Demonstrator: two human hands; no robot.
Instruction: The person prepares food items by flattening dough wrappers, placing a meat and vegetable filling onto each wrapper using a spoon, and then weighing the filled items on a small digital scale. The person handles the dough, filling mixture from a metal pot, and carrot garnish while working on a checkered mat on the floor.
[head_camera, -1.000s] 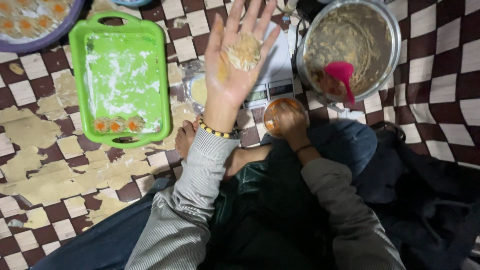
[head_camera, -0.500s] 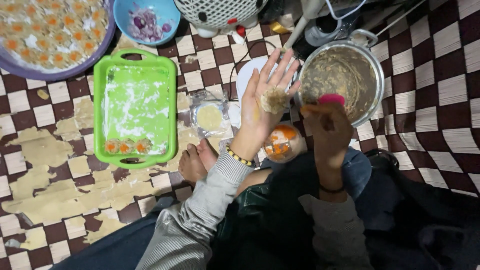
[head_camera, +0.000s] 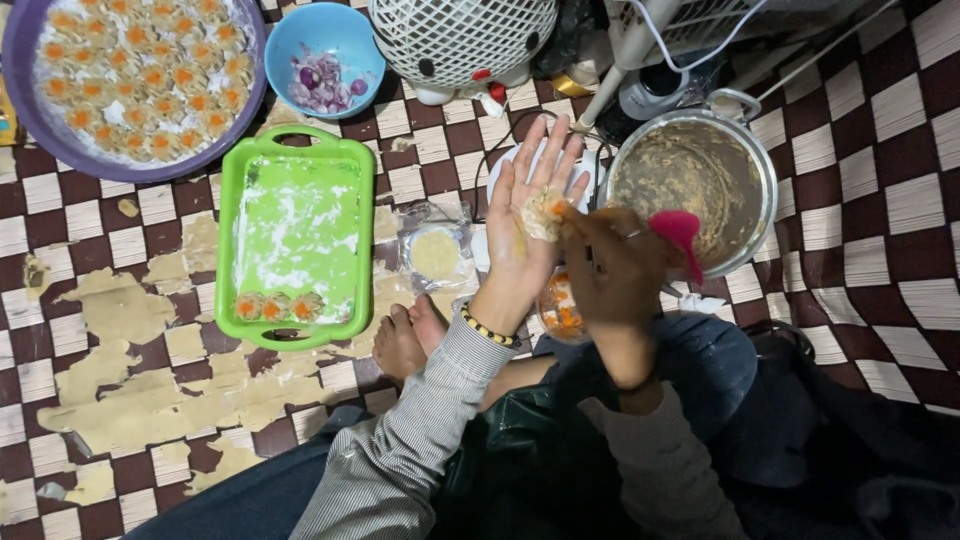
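Item: dumpling (head_camera: 545, 213), half-made, wrapper with orange filling. I see it lying in the open palm of my left hand (head_camera: 530, 225), fingers spread wide and pointing toward the far edge of the floor mat (head_camera: 880, 210).

Right hand (head_camera: 612, 270): just right of the dumpling, fingertips touching its right edge, grip narrow around a pink spatula (head_camera: 680, 235) whose blade points away toward the metal pot (head_camera: 700, 190). The right hand is nearer.

Nearby: green tray (head_camera: 295, 235) holding three finished pieces, left of the hands; stack of wrappers (head_camera: 435, 253) between tray and left wrist.
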